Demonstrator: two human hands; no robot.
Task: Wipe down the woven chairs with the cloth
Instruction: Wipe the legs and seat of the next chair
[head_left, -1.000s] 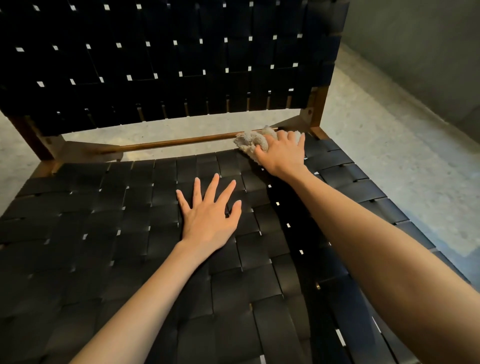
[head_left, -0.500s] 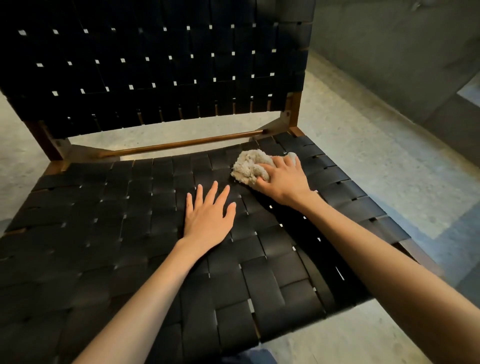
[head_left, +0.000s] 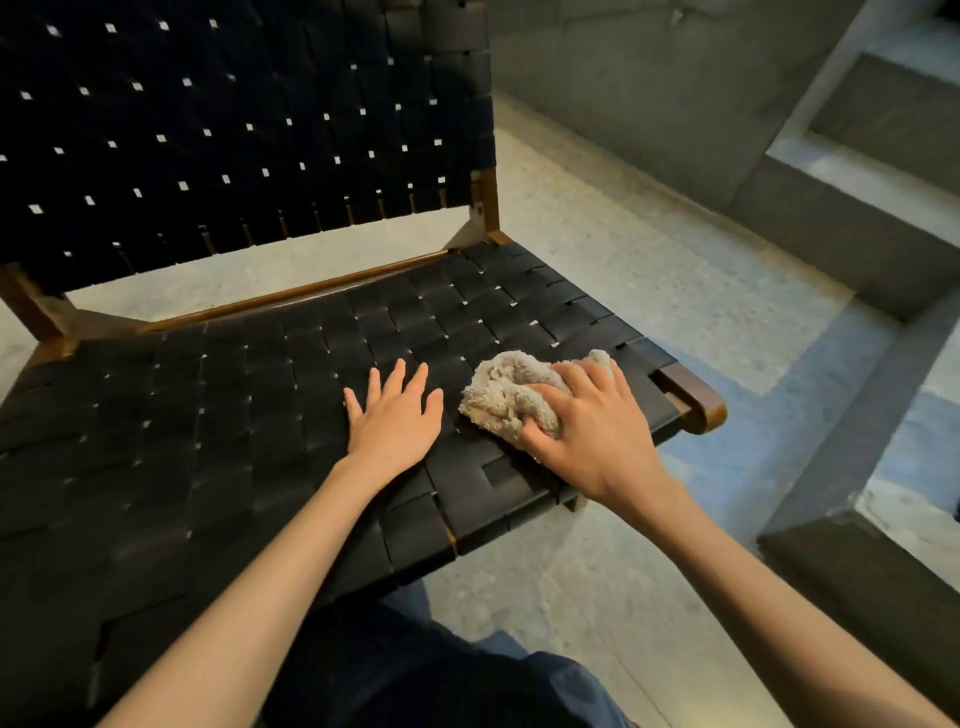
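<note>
Right hand (head_left: 592, 431) grips bunched cloth (head_left: 506, 397), pressing it on woven chair seat (head_left: 234, 415); left hand (head_left: 392, 421) flat, fingers spread, likely bracing.

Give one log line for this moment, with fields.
right hand: grips cloth, front-right of woven seat | left hand: flat on seat | step: wiping seat

Nope, nothing readable here. No text, label, brand or number that I can make out on the woven chair (head_left: 260, 415) or the cloth (head_left: 501, 395).
</note>
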